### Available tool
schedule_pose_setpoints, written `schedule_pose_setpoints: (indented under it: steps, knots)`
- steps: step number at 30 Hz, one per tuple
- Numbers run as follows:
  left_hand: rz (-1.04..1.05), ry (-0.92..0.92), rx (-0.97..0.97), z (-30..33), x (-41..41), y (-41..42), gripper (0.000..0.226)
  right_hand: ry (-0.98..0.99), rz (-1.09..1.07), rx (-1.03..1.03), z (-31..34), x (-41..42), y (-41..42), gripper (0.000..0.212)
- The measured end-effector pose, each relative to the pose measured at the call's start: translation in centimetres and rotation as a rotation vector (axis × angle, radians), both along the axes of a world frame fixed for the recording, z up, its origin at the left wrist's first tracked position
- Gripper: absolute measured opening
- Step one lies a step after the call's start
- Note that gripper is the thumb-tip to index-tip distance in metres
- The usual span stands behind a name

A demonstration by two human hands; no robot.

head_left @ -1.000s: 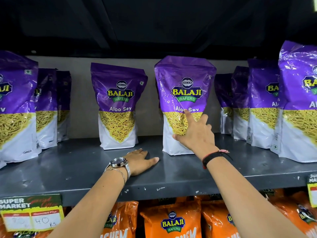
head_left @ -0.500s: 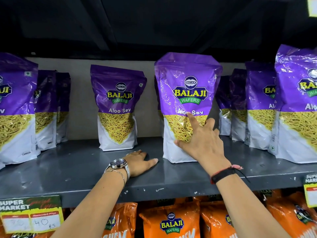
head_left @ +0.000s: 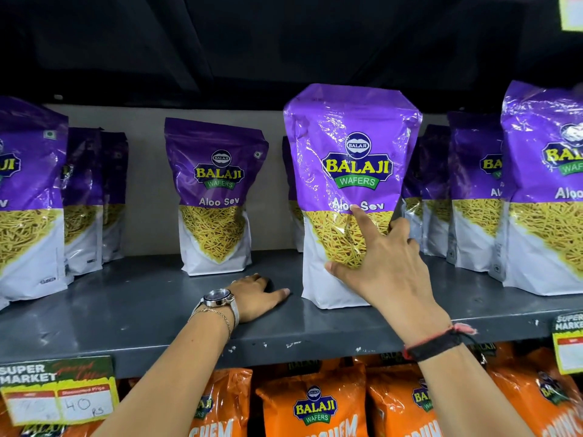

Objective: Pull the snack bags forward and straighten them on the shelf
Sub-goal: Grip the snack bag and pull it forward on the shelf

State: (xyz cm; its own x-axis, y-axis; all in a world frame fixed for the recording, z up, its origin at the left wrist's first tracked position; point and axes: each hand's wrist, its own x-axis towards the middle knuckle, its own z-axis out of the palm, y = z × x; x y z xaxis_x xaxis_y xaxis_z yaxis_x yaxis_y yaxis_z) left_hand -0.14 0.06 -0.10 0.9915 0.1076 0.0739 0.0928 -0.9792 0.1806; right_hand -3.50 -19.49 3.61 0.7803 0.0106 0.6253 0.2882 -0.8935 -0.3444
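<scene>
On the grey shelf (head_left: 126, 310), right hand (head_left: 388, 266) fingers grip the purple bag (head_left: 350, 171); left hand (head_left: 258, 294) lies flat.

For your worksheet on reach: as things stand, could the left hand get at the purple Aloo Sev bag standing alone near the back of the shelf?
Probably yes. The left hand lies flat on the grey shelf, and only bare shelf shows between it and the lone purple bag behind.

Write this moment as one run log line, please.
right hand: grips centre Aloo Sev bag | left hand: flat on shelf | bag: upright, near front edge
</scene>
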Motion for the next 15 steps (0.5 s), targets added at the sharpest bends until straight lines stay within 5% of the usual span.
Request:
schedule_pose_setpoints:
  steps: [15]
  knots:
    - [-0.014, -0.016, 0.005, -0.1, 0.1, 0.3, 0.071, -0.034, -0.013, -0.029, -0.1, -2.9, -1.2, 0.090]
